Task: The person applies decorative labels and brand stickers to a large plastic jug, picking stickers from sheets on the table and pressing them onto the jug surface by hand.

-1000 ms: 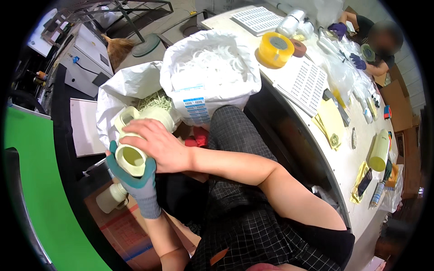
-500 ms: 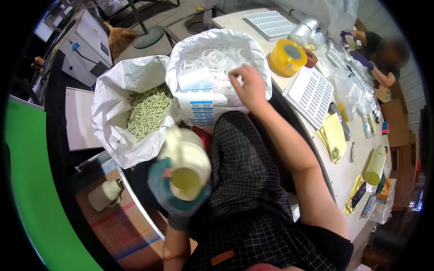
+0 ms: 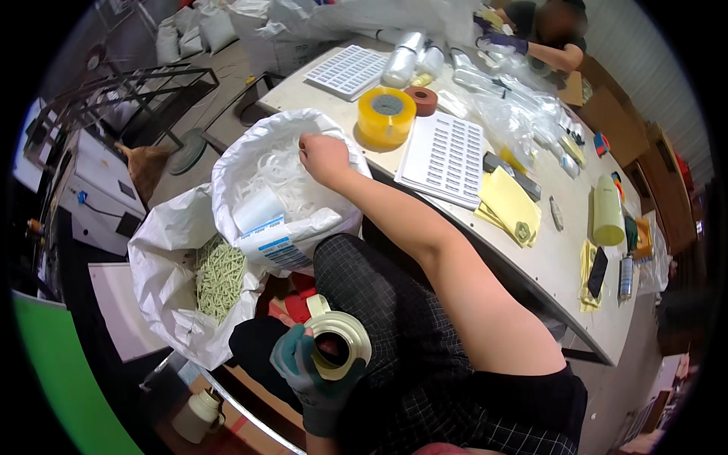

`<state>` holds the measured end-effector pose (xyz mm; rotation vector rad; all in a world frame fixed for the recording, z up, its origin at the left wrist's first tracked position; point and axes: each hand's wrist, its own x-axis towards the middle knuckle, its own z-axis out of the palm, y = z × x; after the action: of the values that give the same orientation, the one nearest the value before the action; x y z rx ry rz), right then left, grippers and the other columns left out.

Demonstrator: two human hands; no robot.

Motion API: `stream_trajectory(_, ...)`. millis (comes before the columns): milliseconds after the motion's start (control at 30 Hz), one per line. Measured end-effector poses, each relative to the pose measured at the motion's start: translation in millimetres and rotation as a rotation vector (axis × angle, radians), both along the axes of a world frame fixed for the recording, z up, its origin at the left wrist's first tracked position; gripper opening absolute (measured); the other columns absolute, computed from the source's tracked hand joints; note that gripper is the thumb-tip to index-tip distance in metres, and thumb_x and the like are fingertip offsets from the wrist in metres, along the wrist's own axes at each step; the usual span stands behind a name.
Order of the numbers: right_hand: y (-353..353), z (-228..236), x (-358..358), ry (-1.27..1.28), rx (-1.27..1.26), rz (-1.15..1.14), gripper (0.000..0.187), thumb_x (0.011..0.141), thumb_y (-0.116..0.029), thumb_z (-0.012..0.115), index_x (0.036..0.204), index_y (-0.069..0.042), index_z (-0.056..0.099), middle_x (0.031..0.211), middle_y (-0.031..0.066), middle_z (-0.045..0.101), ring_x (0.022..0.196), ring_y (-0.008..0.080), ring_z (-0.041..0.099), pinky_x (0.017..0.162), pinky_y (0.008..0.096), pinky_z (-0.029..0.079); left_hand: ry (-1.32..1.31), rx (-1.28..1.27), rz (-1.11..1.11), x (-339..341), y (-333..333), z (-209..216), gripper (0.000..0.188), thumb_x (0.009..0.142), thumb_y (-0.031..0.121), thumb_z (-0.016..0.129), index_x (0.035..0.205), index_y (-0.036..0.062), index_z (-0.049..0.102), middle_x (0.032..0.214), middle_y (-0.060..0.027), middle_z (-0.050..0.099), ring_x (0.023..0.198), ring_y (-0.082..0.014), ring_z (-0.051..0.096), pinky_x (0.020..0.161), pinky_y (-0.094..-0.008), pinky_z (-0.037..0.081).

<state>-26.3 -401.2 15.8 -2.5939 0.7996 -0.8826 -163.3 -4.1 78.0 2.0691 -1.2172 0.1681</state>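
Note:
My left hand (image 3: 309, 375), in a grey and teal glove, grips a cream vacuum jug shell (image 3: 353, 324) with a handle, above my lap. Its round opening faces up and the inside looks hollow. My bare right hand (image 3: 324, 158) is over a white sack (image 3: 303, 233) of translucent white rings (image 3: 282, 176), fingers curled together. Whether a ring is between them I cannot make out. A white paper with blue print hangs on that sack's near side. Beside it, a second white sack (image 3: 163, 250) holds many small pale green sticks (image 3: 220, 280).
A table (image 3: 523, 265) on the right carries a yellow tape roll (image 3: 373, 125), a brown roll (image 3: 422, 100), label sheets (image 3: 440, 163), yellow cloths (image 3: 509, 201) and a pale green cylinder (image 3: 607, 216). Another cream jug (image 3: 196, 415) stands lower left. A co-worker's purple-gloved hand (image 3: 506, 42) works at the far side.
My view has swung to the right. The jug shell was blurred by motion and tilted; now it is steadier with its opening up. My right hand's fingers have curled in over the rings.

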Motion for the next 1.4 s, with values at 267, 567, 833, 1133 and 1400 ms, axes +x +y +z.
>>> stream_trajectory(267, 16.9, 30.6, -45.8, -0.072, 0.306, 0.039, 0.019, 0.086, -0.02, 0.074, 0.101, -0.009, 0.073, 0.093, 0.0114, 0.077, 0.09, 0.0346, 0.073, 0.081, 0.046, 0.057, 0.04, -0.057, -0.013, 7.3, -7.4, -17.6, 0.105, 0.073, 0.04, 0.091, 0.15, -0.0088, 0.039, 0.139, -0.0262, 0.048, 0.125, -0.0427, 0.051, 0.106, -0.0557, 0.044)
stream_trajectory(567, 154.0, 89.5, -139.3, -0.041, 0.358, 1.149, 0.024, 0.082, -0.029, 0.081, 0.092, -0.008, 0.076, 0.087, 0.0096, 0.07, 0.088, 0.0308, 0.069, 0.078, 0.0437, 0.054, -0.179, -0.048, 0.136, 10.9, -7.6, -8.6, 0.107, 0.086, 0.053, 0.083, 0.16, -0.0006, 0.028, 0.147, -0.0275, 0.046, 0.131, -0.0415, 0.05, 0.113, -0.0554, 0.038)
stream_trajectory(833, 181.9, 79.1, -169.7, -0.2, -0.101, 1.117, 0.043, 0.072, -0.039, 0.085, 0.093, -0.005, 0.07, 0.096, 0.0069, 0.061, 0.097, 0.0281, 0.061, 0.087, 0.0409, 0.052, -0.102, -0.107, -0.013, 34.4, 2.8, -1.8, 0.056, 0.068, 0.028, 0.091, 0.115, 0.0076, 0.068, 0.118, -0.0122, 0.066, 0.11, -0.038, 0.062, 0.095, -0.0511, 0.051)
stream_trajectory(1133, 202.1, 79.8, -178.7, 0.105, 0.034, 1.143, 0.047, 0.061, -0.033, 0.089, 0.094, -0.007, 0.069, 0.09, 0.0031, 0.058, 0.085, 0.0249, 0.054, 0.073, 0.0382, 0.052, -0.2, 0.195, 0.027, 30.6, 14.1, 21.9, 0.05, 0.086, 0.047, 0.078, 0.115, 0.0071, 0.069, 0.108, -0.0086, 0.063, 0.115, -0.0328, 0.058, 0.112, -0.0624, 0.039)
stream_trajectory(1400, 214.4, 65.2, -187.2, 0.019, -0.053, 1.084, 0.04, 0.064, -0.036, 0.086, 0.085, -0.006, 0.071, 0.089, 0.0033, 0.056, 0.084, 0.0229, 0.055, 0.073, 0.034, 0.055, -0.307, 0.347, 0.187, 11.1, 13.7, 15.4, 0.046, 0.093, 0.033, 0.071, 0.129, 0.0047, 0.065, 0.115, -0.013, 0.065, 0.117, -0.0318, 0.058, 0.115, -0.0645, 0.033)
